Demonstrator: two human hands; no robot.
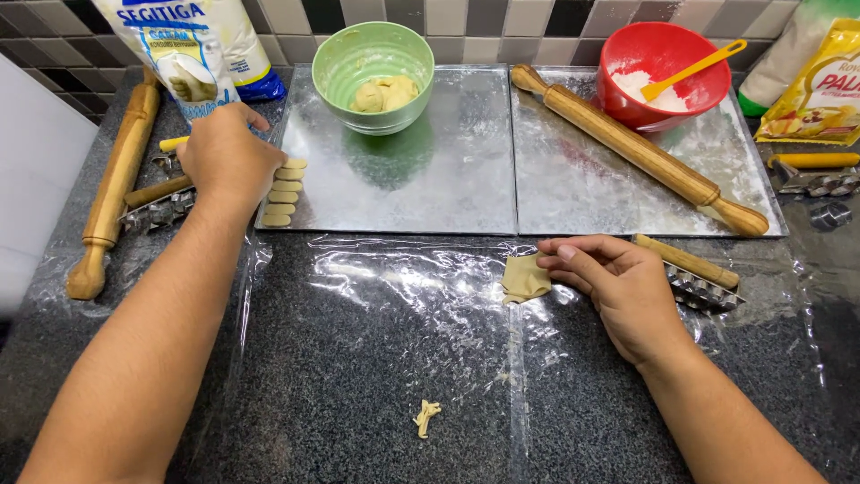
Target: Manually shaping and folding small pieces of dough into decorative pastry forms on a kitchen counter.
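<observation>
Across the lower half of the frame a sheet of clear plastic film [403, 296] lies flat on the dark speckled counter [358, 403], and above it two metal baking trays [466, 170] sit side by side against the tiled wall. The left tray is nearly bare — only a short column of small pale dough pieces [283, 193] is lined up along its left edge, so by the look of it the shaping has barely started. A green bowl [373, 63] at the top centre holds lumps of unshaped dough [385, 92], which suggests most of the work is left. On the right tray lies a long wooden rolling pin [640, 148], slanting down to the right, with a red bowl [663, 67] of flour and a yellow spatula behind it; a second rolling pin [116, 188] lies at the far left beside a flour bag [179, 49]. The left hand [228, 161], in the upper left, rests knuckles-up just beside the column of pieces, fingers curled downward; what they grip, if anything, is hidden. The right hand [618, 287], right of centre, has its fingers pressed together and bent, the tips pinching the edge of a small flat scrap of dough [524, 280] on the film. Just behind that hand sits a toothed metal roller cutter with a wooden handle [694, 278] — untouched. A tiny twisted dough trimming [426, 417] lies alone at the bottom centre.
</observation>
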